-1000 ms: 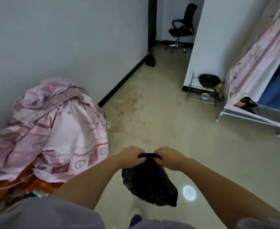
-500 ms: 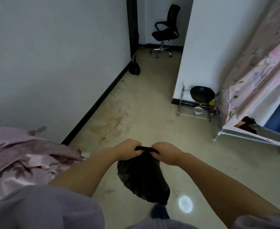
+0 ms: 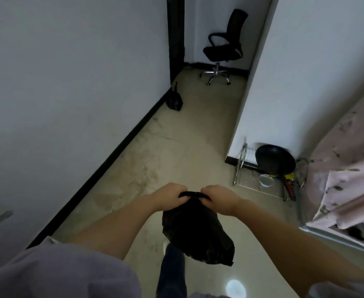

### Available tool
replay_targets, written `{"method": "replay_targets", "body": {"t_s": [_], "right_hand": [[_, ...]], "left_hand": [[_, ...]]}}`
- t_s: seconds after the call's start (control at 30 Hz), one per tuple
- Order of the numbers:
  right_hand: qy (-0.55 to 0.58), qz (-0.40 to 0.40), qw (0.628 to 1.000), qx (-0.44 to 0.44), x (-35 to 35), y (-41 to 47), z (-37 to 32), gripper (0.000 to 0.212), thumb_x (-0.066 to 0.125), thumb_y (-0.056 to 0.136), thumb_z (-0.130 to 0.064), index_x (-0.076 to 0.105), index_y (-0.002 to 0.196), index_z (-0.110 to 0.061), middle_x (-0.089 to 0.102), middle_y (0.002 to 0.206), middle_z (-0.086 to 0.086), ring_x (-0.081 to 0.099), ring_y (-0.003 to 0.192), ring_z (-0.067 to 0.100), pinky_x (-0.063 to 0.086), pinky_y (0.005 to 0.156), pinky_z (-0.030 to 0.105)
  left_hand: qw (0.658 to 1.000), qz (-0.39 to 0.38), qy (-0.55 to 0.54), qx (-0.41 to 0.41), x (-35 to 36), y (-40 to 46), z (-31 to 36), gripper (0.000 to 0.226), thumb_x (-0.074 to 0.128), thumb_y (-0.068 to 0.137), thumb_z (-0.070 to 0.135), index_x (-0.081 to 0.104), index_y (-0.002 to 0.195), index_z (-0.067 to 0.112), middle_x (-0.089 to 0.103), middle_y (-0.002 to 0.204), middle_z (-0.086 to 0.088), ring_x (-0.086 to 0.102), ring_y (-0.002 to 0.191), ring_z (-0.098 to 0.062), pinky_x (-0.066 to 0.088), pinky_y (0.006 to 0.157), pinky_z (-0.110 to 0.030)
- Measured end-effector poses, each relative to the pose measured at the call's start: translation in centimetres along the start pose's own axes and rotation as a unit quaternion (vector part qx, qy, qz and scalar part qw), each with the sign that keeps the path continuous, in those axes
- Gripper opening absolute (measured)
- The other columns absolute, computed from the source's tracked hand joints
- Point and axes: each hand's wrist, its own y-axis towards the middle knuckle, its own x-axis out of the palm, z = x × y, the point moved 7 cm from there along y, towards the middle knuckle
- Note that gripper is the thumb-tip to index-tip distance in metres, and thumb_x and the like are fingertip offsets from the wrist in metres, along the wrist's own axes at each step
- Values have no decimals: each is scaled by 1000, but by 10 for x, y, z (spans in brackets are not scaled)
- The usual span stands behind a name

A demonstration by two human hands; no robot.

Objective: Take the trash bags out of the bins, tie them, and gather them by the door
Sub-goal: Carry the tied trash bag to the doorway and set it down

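An office chair (image 3: 224, 46) beyond; a black pan (image 3: 274, 160) on a wire rack (image 3: 244, 166).

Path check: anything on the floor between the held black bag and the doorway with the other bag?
Nothing visible. Left hand and right hand hold the black trash bag; bare floor runs to the second bag by the door frame. The dish rack sits off right.

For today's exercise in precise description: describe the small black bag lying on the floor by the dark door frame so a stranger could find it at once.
Follow the long white left wall along its black baseboard to the dark door frame. At its foot a small black tied plastic bag sits on the beige floor against the baseboard. Unlike the larger black trash bag gripped by both hands, nobody touches it, and a thin tail sticks upward.
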Motion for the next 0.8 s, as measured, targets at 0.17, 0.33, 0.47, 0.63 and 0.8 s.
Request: {"method": "replay_targets", "body": {"t_s": [0.17,0.33,0.47,0.63,0.8], "right_hand": [[4,11,1000,16,-55,103,63,25,46,94,-25,58,96,-4,62,99,19,57,93,34,40,76,36],[14,27,999,20,-119,201,107,26,45,95,-26,57,93,-3,62,97,20,57,91,33,35,70,34],[19,21,1000,5,-165,281,149,20,44,96,-25,53,86,-10,61,97,21,56,90,33,30,68,29],[-1,6,1000,-28,-222,386,211,25,44,97,-23,57,93,-2,61,99,22,56,91,33,37,72,36],[-15,-33,998,-59,-264,472,263,25,45,95,-24,58,94,-2,61,99,21,57,92,34,43,78,40]], "left_hand": [[1000,-17,15,20,-66,116,-32,21,49,93,27,49,76,16,56,78,-7,50,73,-17,35,65,-27],[998,-18,39,35,-142,220,-68,26,48,92,30,60,92,6,66,94,-11,60,86,-24,46,75,-34],[999,-7,33,35,-190,302,-93,27,49,93,28,61,95,4,65,93,-12,60,85,-26,45,74,-35],[999,35,-21,15,-241,410,-131,28,50,94,26,61,85,1,65,86,-13,57,74,-20,44,68,-34],[998,40,-41,-35,-282,495,-160,31,48,92,29,59,78,4,62,79,-8,57,74,-17,42,64,-27]]}}
